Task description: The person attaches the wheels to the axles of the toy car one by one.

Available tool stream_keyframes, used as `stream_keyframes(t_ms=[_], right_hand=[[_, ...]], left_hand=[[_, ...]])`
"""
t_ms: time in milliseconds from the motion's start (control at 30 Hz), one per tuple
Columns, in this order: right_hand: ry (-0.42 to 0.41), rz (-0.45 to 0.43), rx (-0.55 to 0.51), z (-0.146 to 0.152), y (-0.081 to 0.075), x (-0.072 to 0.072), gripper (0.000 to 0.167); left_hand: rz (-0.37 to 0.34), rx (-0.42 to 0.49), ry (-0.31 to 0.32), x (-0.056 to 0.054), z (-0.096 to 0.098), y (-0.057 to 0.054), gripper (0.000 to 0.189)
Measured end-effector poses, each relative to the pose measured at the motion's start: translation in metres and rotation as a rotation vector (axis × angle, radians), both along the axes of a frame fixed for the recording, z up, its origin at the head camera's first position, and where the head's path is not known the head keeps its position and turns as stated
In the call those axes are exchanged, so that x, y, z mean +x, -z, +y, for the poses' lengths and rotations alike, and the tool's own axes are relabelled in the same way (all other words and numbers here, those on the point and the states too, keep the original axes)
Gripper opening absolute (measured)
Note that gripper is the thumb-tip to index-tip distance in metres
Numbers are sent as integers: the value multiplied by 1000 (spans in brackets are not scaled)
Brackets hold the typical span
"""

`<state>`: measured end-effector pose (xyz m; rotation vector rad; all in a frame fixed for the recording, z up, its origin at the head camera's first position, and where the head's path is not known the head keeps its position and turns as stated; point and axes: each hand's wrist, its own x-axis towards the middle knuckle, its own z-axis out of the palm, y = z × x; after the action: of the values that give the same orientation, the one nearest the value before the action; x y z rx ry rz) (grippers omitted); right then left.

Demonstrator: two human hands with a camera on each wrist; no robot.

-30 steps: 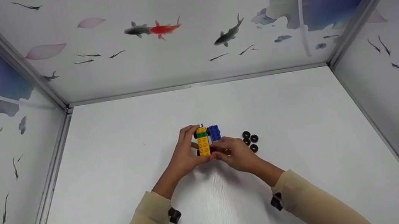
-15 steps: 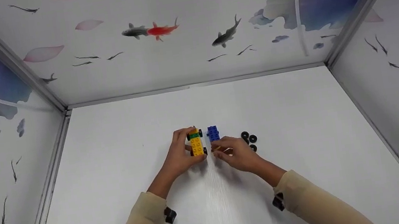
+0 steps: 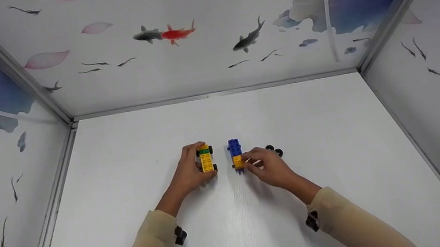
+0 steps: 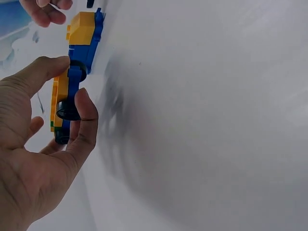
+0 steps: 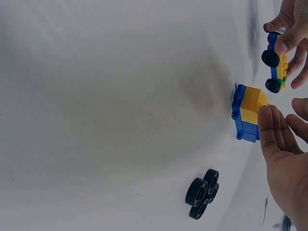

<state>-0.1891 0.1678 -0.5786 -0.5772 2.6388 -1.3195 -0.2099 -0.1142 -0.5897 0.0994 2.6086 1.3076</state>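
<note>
My left hand point(image 3: 186, 172) grips a small toy brick car point(image 3: 207, 162) by its two ends. The car has yellow bricks, a green strip near the far end, a blue chassis and black wheels, seen side-on in the left wrist view. To its right, a blue wheelless chassis point(image 3: 234, 147) stands on the table, with a sloped yellow brick point(image 5: 251, 103) on its near end. My right hand point(image 3: 268, 167) is beside that yellow brick, fingers fairly straight and thumb apart; its fingertips overlap the brick's edge in the right wrist view. Whether they touch it is unclear.
Several loose black wheels point(image 5: 202, 192) lie together on the white table point(image 3: 133, 153), to the right of the blue chassis and partly behind my right hand in the head view. Printed walls point(image 3: 212, 68) bound the table at the back and both sides.
My left hand has carried the toy car leftward, away from the blue chassis. The yellow brick, earlier mostly hidden by my right hand, now shows on the chassis's near end.
</note>
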Motion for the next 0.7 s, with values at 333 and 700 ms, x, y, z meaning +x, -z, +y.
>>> stream_keyframes(t_ms=[333,700], right_hand=[[43,12,21,1,-2,-1,29],[15,90,142,-5,-2,-6,35]], left_hand=[[-4,-128,7,-4,-7,8,94],[-1,-202,33,-7,-12,8,83]])
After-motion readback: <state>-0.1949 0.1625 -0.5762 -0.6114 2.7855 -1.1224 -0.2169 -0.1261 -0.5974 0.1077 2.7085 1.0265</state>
